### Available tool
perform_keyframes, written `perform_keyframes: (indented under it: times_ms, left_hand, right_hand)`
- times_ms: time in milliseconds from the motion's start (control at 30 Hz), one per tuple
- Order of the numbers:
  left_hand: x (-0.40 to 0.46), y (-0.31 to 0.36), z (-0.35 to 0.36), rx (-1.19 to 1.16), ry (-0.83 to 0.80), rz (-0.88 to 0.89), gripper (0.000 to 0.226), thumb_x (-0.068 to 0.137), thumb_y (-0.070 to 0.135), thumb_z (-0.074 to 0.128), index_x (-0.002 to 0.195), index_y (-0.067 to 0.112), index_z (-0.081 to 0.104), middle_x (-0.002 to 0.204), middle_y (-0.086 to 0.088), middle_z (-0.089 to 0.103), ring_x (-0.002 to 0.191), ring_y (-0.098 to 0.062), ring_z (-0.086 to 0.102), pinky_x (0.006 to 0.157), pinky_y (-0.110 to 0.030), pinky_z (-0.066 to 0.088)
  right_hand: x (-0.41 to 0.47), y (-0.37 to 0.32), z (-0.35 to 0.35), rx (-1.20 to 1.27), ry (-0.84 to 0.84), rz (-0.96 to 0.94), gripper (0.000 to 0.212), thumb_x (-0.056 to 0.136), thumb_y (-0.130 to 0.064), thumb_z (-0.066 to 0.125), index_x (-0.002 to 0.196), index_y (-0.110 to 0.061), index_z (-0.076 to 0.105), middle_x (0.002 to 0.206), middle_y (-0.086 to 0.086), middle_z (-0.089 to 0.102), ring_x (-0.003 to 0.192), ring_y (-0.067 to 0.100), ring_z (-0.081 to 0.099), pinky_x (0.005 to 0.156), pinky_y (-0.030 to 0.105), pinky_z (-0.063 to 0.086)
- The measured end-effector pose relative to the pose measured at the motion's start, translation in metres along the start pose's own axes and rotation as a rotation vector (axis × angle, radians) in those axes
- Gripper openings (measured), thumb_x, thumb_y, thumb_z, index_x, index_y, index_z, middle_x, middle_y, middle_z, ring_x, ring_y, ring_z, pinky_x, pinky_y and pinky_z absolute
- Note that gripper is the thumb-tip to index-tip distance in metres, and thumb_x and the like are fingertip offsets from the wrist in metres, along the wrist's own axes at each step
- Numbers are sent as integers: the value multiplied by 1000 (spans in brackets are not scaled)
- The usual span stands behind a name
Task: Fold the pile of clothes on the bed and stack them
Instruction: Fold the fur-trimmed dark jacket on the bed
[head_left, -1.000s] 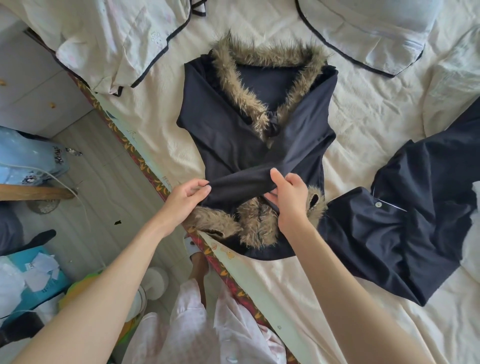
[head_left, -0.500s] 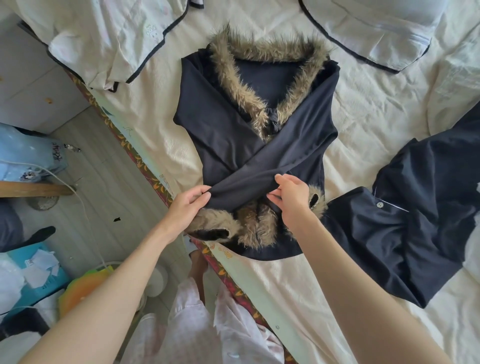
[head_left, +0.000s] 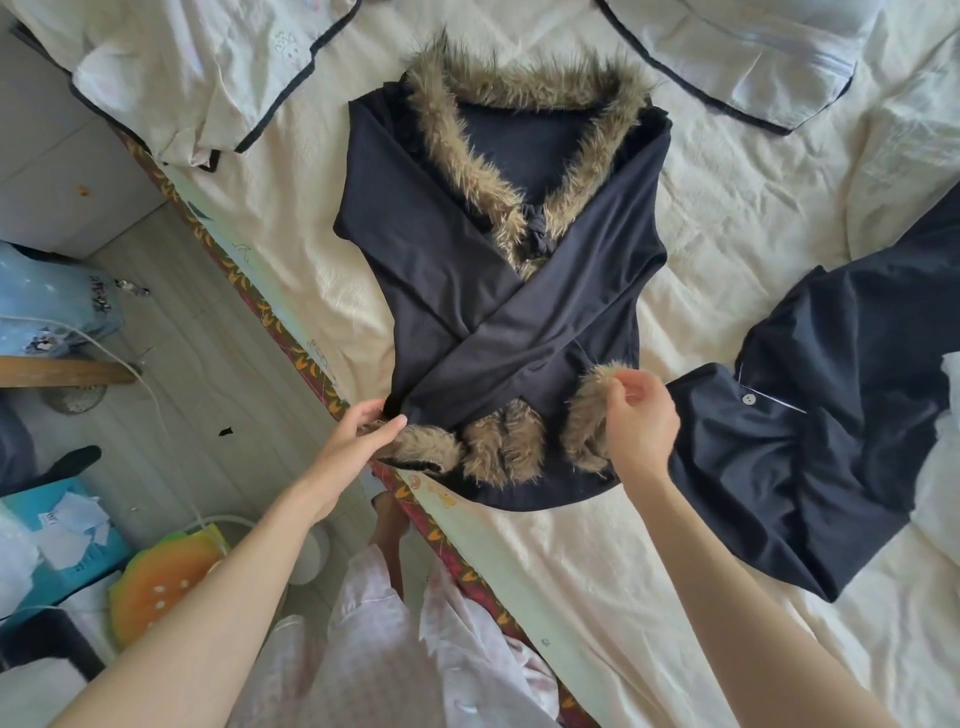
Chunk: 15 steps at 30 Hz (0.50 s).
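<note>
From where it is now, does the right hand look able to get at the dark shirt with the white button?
Probably yes: the right hand is beside the shirt, with nothing between them.

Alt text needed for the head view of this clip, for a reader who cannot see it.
A dark fur-trimmed top lies on a cream bed, sleeves crossed over its front. The left hand pinches the sleeve end at the bed's edge, and the right hand pinches the other furry cuff. A dark buttoned garment lies crumpled at right.
</note>
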<state>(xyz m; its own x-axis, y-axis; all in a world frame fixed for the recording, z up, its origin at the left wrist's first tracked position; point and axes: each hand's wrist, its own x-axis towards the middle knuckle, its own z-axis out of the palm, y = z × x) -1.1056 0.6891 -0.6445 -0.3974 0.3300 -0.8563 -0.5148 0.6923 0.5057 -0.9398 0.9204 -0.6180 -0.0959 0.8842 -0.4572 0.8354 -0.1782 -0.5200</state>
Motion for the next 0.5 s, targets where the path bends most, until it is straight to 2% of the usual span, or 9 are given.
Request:
perform_keyframes:
  times_ms: [67, 133, 200, 267, 367, 433, 500]
  left_hand:
    - [-3, -5, 2, -175, -54, -76, 51, 91, 31, 57, 138, 31, 38, 131, 4, 45, 119, -13, 44, 110, -42, 30]
    - [-2, -10, 5, -305, -59, -132, 54, 93, 22, 53, 142, 31, 32, 130, 2, 45, 118, -12, 41, 111, -44, 22]
    - [-1, -12, 6, -337, -52, -165, 51, 93, 21, 51, 140, 31, 33, 128, 2, 47, 116, -11, 42, 110, -42, 20]
    - [1, -12, 6, -319, -44, -173, 42, 93, 23, 53, 132, 29, 39, 126, 2, 52, 110, -10, 48, 104, -38, 26]
    - [4, -11, 6, -194, -51, -160, 35, 91, 26, 58, 124, 22, 48, 124, -2, 58, 113, -15, 52, 103, -35, 34]
    - [5, -10, 6, -82, -55, -152, 34, 91, 27, 60, 122, 18, 51, 124, -4, 60, 112, -17, 54, 99, -32, 38]
    - [4, -11, 8, -22, -29, -139, 44, 90, 24, 61, 130, 11, 48, 126, -6, 59, 112, -18, 56, 96, -29, 41]
  right_hand:
    - [9, 11, -2, -64, -12, 24, 32, 90, -29, 60, 115, -9, 58, 115, 7, 57, 111, 25, 53, 92, 33, 41]
    - [17, 18, -3, -49, -96, 176, 51, 86, -40, 64, 123, -8, 52, 121, 8, 53, 112, 24, 51, 95, 37, 43]
    - [21, 24, -4, -2, -206, 317, 46, 85, -44, 64, 114, -11, 53, 110, 6, 57, 94, 20, 55, 77, 32, 47]
    - [21, 30, -5, 74, -305, 412, 42, 85, -45, 64, 107, -11, 53, 96, 0, 58, 76, 12, 53, 68, 29, 43]
    - [23, 34, -8, 123, -377, 451, 48, 78, -55, 68, 94, -12, 54, 81, -4, 54, 68, 9, 49, 61, 27, 40]
    - [23, 32, -8, 93, -411, 422, 52, 75, -58, 69, 99, -13, 57, 83, -2, 57, 72, 15, 53, 61, 27, 41]
    - [24, 29, -6, 24, -417, 370, 52, 77, -54, 69, 106, -12, 59, 99, 2, 62, 88, 21, 59, 73, 30, 46]
